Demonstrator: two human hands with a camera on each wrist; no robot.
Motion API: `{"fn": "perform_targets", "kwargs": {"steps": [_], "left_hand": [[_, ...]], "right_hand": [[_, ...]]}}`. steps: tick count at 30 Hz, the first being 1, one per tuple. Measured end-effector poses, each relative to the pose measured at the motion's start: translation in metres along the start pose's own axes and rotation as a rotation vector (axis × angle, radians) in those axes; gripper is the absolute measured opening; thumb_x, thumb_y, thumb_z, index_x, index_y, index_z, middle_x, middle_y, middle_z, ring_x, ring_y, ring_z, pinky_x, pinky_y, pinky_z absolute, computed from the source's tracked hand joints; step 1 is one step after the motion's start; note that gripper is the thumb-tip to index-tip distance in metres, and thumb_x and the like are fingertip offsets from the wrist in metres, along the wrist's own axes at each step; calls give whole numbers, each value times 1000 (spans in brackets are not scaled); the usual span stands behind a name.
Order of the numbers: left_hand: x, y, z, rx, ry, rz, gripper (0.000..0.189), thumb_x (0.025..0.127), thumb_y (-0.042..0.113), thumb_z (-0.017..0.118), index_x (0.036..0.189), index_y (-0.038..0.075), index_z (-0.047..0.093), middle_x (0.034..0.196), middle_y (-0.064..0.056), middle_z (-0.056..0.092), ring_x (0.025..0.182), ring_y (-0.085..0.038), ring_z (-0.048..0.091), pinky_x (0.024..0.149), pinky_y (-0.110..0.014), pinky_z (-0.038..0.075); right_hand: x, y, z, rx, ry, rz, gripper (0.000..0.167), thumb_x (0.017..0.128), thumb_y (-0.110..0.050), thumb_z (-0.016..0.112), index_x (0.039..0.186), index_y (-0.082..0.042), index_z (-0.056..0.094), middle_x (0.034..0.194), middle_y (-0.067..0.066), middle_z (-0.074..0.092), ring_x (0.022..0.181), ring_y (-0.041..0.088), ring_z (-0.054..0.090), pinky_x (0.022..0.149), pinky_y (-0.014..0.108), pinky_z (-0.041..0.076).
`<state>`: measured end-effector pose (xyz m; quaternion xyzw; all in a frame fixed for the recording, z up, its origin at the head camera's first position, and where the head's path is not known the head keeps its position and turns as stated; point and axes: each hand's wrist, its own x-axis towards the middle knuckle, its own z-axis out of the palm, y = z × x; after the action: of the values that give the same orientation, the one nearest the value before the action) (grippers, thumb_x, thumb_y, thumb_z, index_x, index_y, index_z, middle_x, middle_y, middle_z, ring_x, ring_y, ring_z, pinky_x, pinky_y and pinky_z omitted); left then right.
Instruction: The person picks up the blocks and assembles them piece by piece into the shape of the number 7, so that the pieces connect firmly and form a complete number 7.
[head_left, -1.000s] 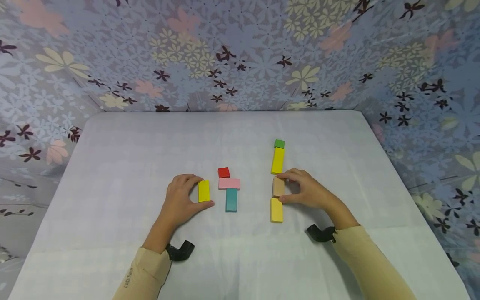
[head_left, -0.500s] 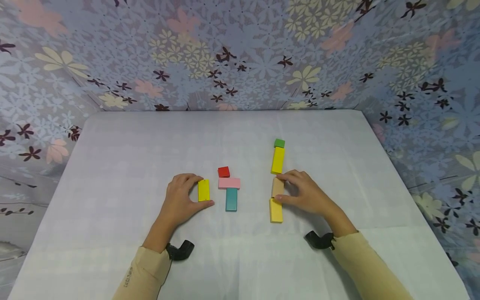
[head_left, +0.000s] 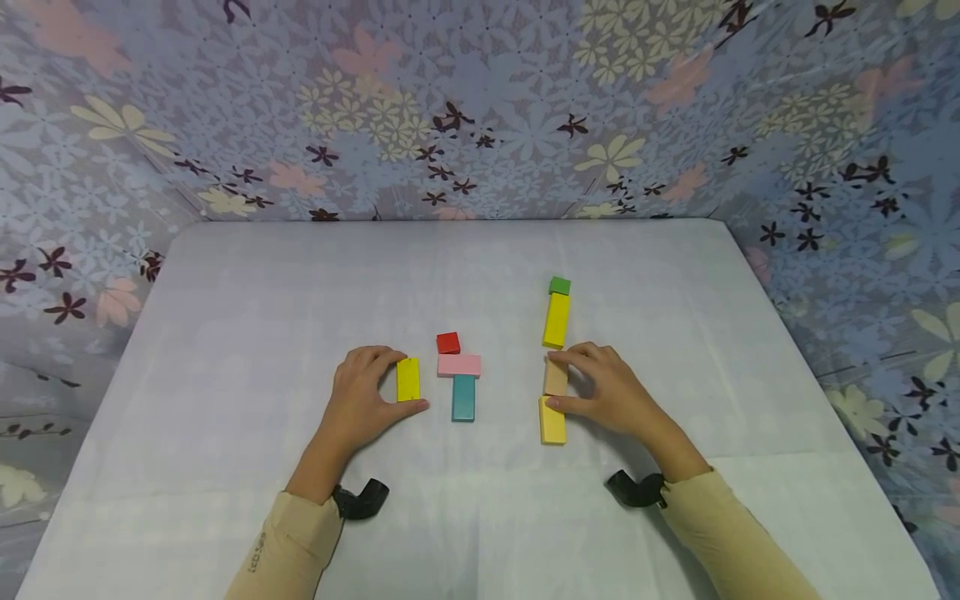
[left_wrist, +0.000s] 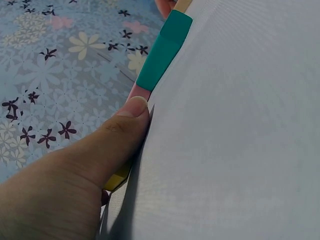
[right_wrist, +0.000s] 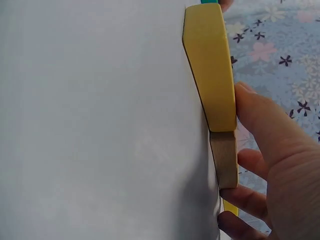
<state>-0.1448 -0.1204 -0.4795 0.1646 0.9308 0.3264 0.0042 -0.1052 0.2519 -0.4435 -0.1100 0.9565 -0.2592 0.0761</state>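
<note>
My left hand (head_left: 363, 390) holds a bright yellow block (head_left: 408, 380), thumb at its near end and index finger at its far end. In the left wrist view the thumb (left_wrist: 131, 112) hides much of that yellow block (left_wrist: 118, 181). My right hand (head_left: 611, 387) spans a plain wooden block (head_left: 556, 377), with fingertips at its far end. Its thumb (right_wrist: 250, 100) lies against the pale yellow block (right_wrist: 210, 67), which sits end to end with the wooden block (right_wrist: 225, 159). Beyond them, a long yellow block (head_left: 556, 321) and a green block (head_left: 559, 286) continue the row.
Between the hands, a red block (head_left: 447, 342), a pink block (head_left: 459, 366) and a teal block (head_left: 463, 398) lie close together on the white-covered table (head_left: 300, 283). Flowered cloth (head_left: 487, 100) stands behind the table. A black wrist mount (head_left: 362, 500) sticks out by the left sleeve.
My right hand has shifted slightly left and nearer, its thumb now over the pale yellow block. The wooden and pale yellow blocks have edged left. The left hand stays put.
</note>
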Motion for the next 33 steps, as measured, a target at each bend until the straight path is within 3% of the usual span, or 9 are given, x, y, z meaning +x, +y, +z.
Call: {"fn": "perform_targets", "kwargs": {"steps": [8, 18, 33], "left_hand": [[0, 1, 0, -8, -1, 1, 73, 70, 52, 85, 128, 13, 62, 132, -10, 56, 131, -32, 41, 112, -56, 31], [-3, 3, 2, -4, 11, 2, 72, 70, 50, 86, 127, 13, 62, 131, -10, 57, 130, -32, 42, 112, -56, 31], [4, -3, -2, -3, -1, 20, 73, 71, 52, 85, 128, 13, 62, 133, -11, 56, 131, -33, 42, 111, -57, 31]], "right_hand": [[-4, -2, 0, -7, -3, 43, 72, 80, -61, 73, 141, -26, 55, 138, 4, 52, 128, 31, 44, 103, 57, 40], [-10, 0, -1, 0, -4, 25, 71, 83, -54, 74, 144, -24, 53, 137, 4, 51, 125, 28, 44, 102, 54, 41], [-9, 0, 1, 21, 7, 55, 70, 84, -56, 72, 142, -23, 54, 138, 5, 52, 129, 30, 42, 105, 57, 39]]}}
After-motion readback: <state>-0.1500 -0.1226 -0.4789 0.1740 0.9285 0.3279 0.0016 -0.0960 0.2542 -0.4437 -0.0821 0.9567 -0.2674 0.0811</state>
